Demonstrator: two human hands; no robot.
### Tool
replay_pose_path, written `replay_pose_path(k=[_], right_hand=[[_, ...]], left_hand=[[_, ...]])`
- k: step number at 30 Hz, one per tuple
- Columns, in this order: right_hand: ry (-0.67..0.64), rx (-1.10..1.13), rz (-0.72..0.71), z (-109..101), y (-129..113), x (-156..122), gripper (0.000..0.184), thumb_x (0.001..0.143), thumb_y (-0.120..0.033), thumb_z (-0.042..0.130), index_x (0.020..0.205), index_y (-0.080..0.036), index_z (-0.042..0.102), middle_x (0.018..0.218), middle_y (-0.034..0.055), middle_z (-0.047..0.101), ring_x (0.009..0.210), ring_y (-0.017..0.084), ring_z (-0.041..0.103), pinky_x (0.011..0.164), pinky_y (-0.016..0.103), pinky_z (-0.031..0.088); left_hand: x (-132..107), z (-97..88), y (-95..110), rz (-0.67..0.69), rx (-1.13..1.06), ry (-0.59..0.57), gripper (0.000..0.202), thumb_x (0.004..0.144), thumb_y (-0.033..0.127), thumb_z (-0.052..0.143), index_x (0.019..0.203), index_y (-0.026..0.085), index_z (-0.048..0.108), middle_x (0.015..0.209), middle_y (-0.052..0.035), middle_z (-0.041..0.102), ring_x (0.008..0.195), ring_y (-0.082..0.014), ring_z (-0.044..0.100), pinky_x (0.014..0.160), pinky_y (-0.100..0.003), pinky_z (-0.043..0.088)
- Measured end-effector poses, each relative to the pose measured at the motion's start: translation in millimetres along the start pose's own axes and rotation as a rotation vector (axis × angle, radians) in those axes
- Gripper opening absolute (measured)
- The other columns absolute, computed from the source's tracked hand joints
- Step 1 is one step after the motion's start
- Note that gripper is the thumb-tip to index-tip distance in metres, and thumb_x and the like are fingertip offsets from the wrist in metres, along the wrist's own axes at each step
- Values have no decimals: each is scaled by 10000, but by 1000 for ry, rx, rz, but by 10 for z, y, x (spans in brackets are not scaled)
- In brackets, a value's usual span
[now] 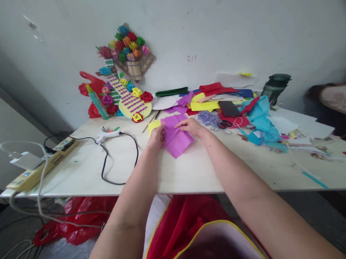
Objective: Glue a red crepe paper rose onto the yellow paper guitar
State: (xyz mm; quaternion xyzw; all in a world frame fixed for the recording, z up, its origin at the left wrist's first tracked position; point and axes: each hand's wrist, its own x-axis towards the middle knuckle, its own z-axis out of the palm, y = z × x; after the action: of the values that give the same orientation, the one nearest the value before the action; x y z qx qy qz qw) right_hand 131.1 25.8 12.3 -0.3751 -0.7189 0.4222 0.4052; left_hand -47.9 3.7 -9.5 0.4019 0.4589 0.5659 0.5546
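A purple sheet of paper (176, 139) lies folded on the white table (194, 167) in front of me. My left hand (158, 136) pinches its left edge with closed fingers. My right hand (192, 127) presses on the upper part of the sheet, fingertips pointing left along a fold. A small yellow paper piece (152, 126) lies just behind my left hand.
A glue gun (109, 133) with a black cord lies to the left, beside a yellow power strip (41, 166). A paper guitar craft (127, 99) and a paper flower bouquet (127, 47) lean on the wall. Coloured paper stacks (212, 98), scissors (225, 123), blue paper (261, 124) and a dark bottle (274, 87) crowd the right.
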Motion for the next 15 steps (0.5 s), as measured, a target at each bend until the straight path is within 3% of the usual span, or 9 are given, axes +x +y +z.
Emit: replay_pose_path(k=[5,15], right_hand=[[1,-15,4,4,-23,-13,255,615,-74,589,770,-184,758,777,25,730,708,128,604,712,248,465],[2,-37,8,12,-36,-11,260,623,-74,580,782,-176,758,753,19,727,668,110,580,652,220,437]], left_hand=[[-16,-38,-40,88,63,-3,399,710,431,645,538,188,379,413,61,308,321,-41,248,351,-234,117],[-42,-27,-17,84,116,24,353,739,377,619,542,186,398,429,59,331,332,-51,291,346,-225,158]])
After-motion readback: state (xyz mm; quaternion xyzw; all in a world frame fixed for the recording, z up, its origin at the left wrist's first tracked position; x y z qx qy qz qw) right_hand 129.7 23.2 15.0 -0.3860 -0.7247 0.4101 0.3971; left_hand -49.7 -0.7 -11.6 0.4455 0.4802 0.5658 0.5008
